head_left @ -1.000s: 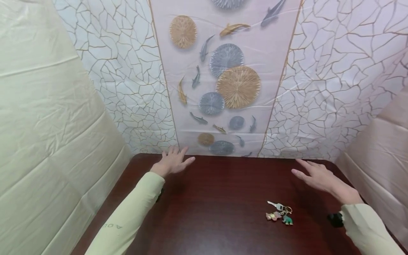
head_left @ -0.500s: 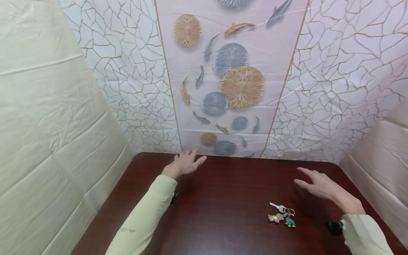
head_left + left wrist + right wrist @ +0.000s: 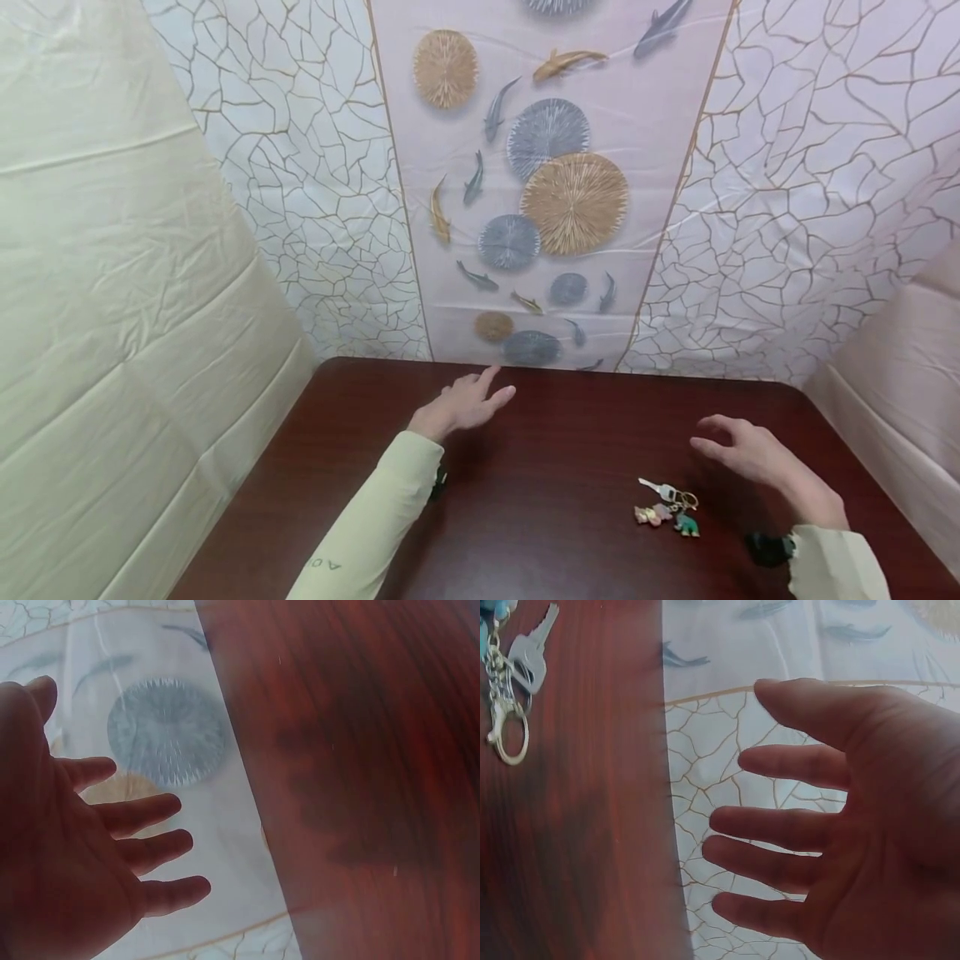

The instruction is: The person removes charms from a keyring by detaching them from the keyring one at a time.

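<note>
Keychain (image 3: 663,512) and its attachments lay together on the dark red-brown wooden table (image 3: 555,475), toward the person's right and nearer to the wearer than the right hand (image 3: 757,452). It bore a silver-coloured key (image 3: 660,490), its blade pointing away to the left, along with a green animal-shaped charm (image 3: 686,525) and a pink-and-yellow figure charm (image 3: 649,516). The right wrist view showed a gold-coloured clasp (image 3: 505,701) joined to short chain links, with the key just beside it; the charms there were mostly cut off by the picture's edge.

The right hand was released and held nothing. It hung above the table beyond the keychain, near it but apart, reaching in from the right with the thumb and forefinger separated and the fingers gently bent. The left hand (image 3: 465,405) was likewise free, well apart from the keychain; its arm slanted forward and inward over the table, fingers spread toward the far edge, thumb held away. In both wrist views the palms showed, with gaps between the fingers.

Each forearm wore a pale yellow-green sleeve (image 3: 375,521), and a black device (image 3: 768,550) sat under the right wrist. Behind the table hung a cloth backdrop (image 3: 480,167) printed with fish, round tan and grey-blue motifs, and gold crackle lines.
</note>
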{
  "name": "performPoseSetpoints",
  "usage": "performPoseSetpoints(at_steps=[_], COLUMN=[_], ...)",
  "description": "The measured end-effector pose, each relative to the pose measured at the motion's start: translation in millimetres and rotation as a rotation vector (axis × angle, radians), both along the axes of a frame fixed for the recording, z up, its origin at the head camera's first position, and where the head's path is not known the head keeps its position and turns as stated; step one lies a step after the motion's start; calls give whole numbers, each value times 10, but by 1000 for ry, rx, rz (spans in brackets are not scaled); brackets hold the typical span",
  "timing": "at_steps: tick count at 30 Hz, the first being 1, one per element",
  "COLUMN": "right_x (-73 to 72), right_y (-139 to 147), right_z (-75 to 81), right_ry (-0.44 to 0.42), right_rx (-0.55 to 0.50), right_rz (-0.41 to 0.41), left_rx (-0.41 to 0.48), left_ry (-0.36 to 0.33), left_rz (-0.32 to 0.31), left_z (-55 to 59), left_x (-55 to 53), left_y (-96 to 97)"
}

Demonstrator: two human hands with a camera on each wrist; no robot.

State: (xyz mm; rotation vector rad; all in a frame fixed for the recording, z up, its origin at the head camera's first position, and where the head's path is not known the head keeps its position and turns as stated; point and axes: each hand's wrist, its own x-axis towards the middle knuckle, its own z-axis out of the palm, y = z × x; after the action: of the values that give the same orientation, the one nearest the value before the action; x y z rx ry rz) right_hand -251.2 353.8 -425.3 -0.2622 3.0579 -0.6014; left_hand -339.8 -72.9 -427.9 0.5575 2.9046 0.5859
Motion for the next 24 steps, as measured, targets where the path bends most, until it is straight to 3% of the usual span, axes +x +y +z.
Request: performPoseSetpoints(at_steps=[11, 18, 24], right_x=[135, 145, 163], right_y=[41, -27, -75], right_z=[-63, -178, -305], right_ry=[-66, -172, -210], right_rx=[-119, -167, -199], right_rz=[-6, 6, 20], left_rx=[-47, -26, -6], left_ry=[90, 59, 37], left_rz=[-32, -48, -81], left_z=[-110, -130, -156], left_x=[204, 291, 392], left_y=[392, 588, 738])
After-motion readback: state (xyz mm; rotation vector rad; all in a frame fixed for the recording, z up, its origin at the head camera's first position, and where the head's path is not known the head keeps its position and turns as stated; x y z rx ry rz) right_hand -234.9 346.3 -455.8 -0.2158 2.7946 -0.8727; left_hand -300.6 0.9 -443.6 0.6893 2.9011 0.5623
